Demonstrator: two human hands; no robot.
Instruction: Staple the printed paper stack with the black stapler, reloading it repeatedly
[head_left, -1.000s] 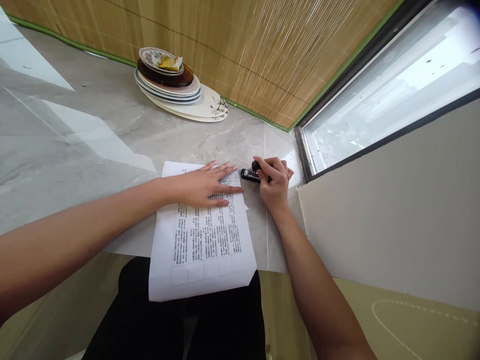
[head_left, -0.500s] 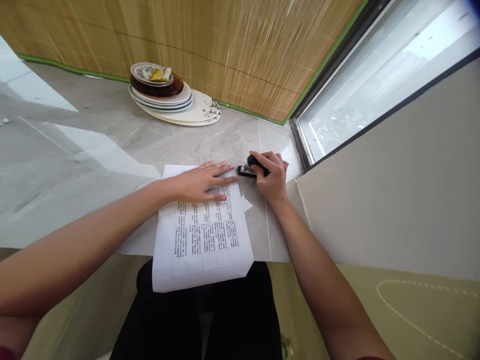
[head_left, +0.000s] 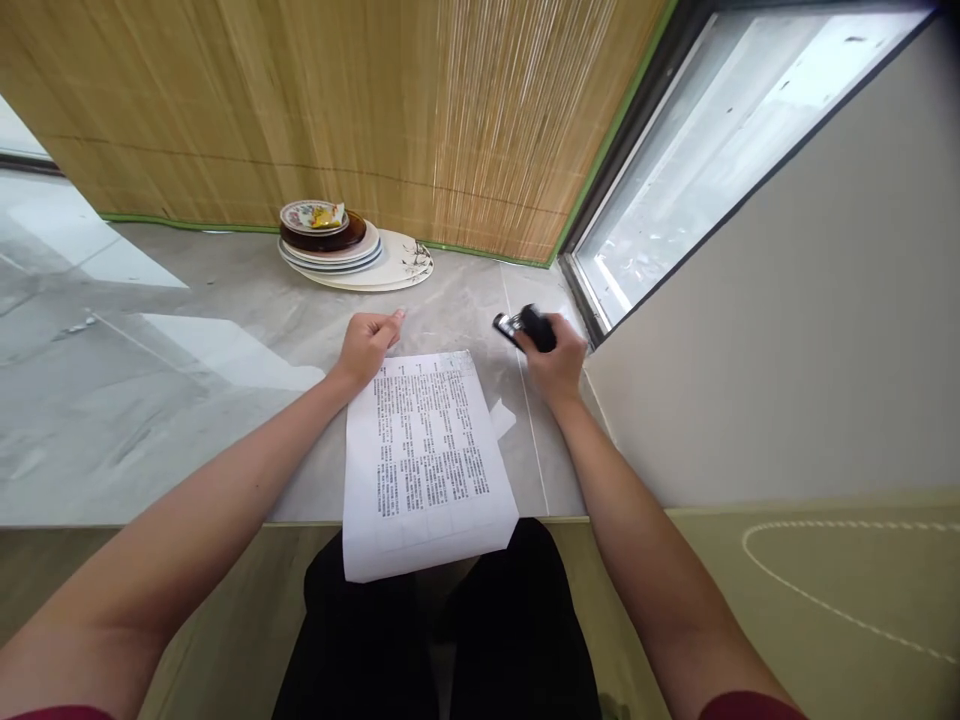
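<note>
My right hand [head_left: 559, 360] grips a black stapler [head_left: 529, 325], which is tilted and slightly blurred, with its nose pointing left. It is to the right of the far edge of the printed paper [head_left: 431, 460]. The sheets lie lengthwise on the grey counter, and their near end hangs over the edge above my lap. Beside the paper's far left corner, my left hand [head_left: 367, 345] is curled closed, thumb against the forefinger, and nothing shows in it. A small white paper scrap [head_left: 502, 418] sticks out at the paper's right side.
A stack of plates [head_left: 334, 250] stands at the back of the marble-look counter [head_left: 247, 280], with a small yellow packet [head_left: 328, 215] on top. Behind it hangs a bamboo blind [head_left: 337, 100]. A window [head_left: 645, 230] and a pale wall [head_left: 795, 330] bound the right side.
My left hand has come off the paper, moved to its far left corner and curled closed. My right hand has shifted slightly right with the stapler, now tilted. The view has shifted too.
</note>
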